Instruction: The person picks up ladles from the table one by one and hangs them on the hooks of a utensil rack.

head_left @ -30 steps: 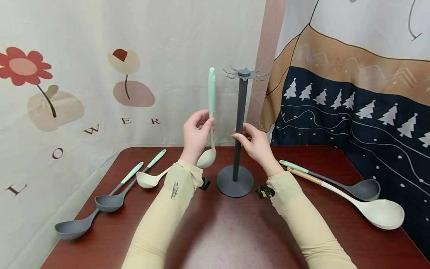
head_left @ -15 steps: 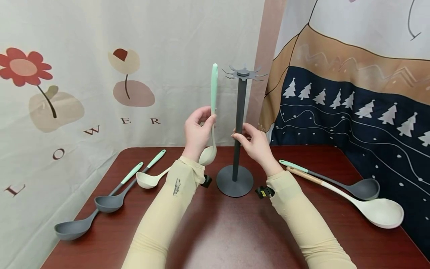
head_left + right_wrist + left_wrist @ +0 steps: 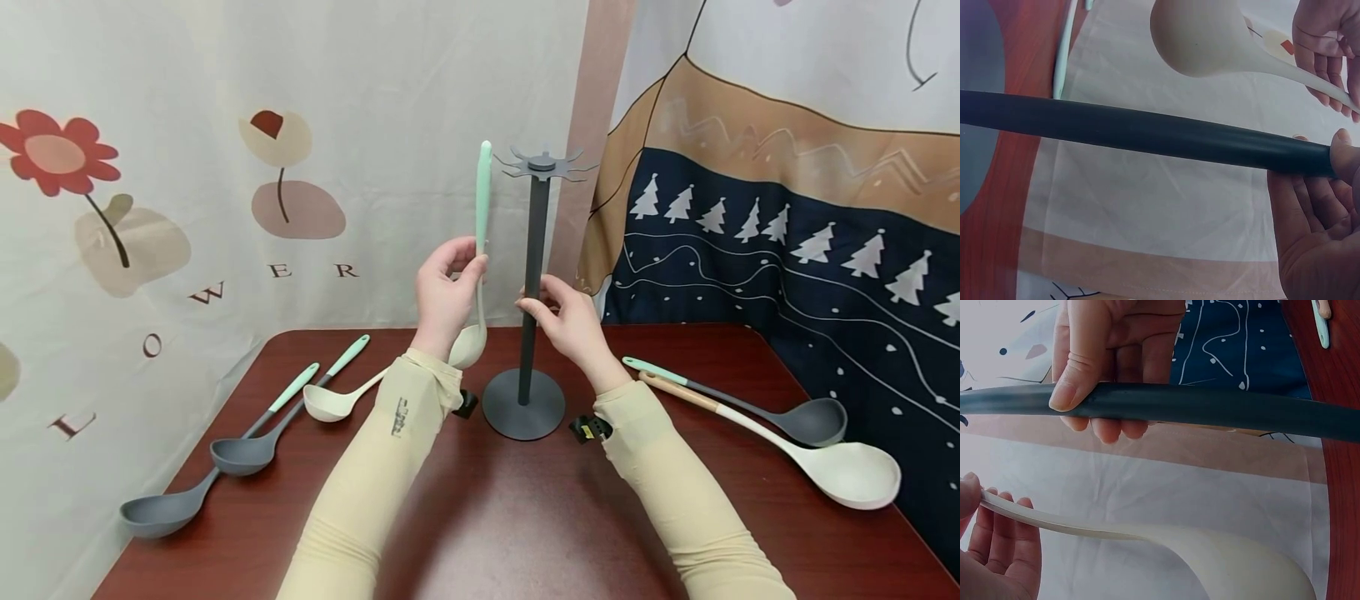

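Note:
My left hand [image 3: 442, 296] pinches a ladle [image 3: 483, 200] with a mint handle and cream bowl, just below the mint part. It stands nearly upright in the air, bowl down, handle tip left of the hooked top [image 3: 542, 164] of a dark grey utensil stand [image 3: 535, 225]. My right hand [image 3: 572, 321] holds the stand's pole between thumb and fingers, about midway up. The round base [image 3: 523, 407] rests on the table. In the left wrist view the ladle's bowl [image 3: 1247, 562] hangs beside the pole [image 3: 1222, 406], with a gap between. The right wrist view shows that gap too.
On the left of the brown table [image 3: 525, 533] lie two grey ladles with mint handles [image 3: 295, 386] and a cream ladle [image 3: 328, 403], partly behind my left sleeve. To the right lie a grey ladle [image 3: 819, 422] and a large white ladle [image 3: 855, 477]. Printed curtains hang behind.
My left hand has moved slightly right with the ladle, which rose a little, bringing its handle tip closer to the stand's hooks. My right hand keeps its hold on the pole.

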`<state>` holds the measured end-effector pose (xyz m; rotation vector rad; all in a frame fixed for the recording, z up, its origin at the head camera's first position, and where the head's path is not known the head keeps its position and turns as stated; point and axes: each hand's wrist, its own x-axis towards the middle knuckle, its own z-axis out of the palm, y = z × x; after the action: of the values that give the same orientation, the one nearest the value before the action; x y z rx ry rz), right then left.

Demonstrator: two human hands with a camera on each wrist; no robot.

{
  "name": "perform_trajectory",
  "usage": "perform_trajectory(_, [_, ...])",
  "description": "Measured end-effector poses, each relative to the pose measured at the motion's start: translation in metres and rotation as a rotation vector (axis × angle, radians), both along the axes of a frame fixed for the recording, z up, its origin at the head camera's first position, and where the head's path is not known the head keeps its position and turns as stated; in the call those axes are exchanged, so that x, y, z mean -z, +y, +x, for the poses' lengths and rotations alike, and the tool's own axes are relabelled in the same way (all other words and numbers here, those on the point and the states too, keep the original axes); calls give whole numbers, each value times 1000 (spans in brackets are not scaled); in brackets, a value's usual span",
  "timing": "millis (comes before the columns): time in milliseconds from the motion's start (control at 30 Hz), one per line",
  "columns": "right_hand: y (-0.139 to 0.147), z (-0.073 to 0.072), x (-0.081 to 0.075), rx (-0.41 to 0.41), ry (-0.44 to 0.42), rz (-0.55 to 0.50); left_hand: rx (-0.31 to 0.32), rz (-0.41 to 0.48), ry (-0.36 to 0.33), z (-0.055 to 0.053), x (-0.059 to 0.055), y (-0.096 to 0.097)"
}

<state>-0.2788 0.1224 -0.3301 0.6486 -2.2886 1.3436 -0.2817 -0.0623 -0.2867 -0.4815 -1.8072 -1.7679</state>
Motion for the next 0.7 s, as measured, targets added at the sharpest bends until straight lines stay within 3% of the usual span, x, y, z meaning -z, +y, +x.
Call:
perform_trajectory(333, [0, 1, 0, 5, -8, 5, -15, -13, -14, 2, -1, 5])
perform_trajectory(700, [0, 1, 0, 13, -20, 10, 7, -36, -14, 0, 7, 8])
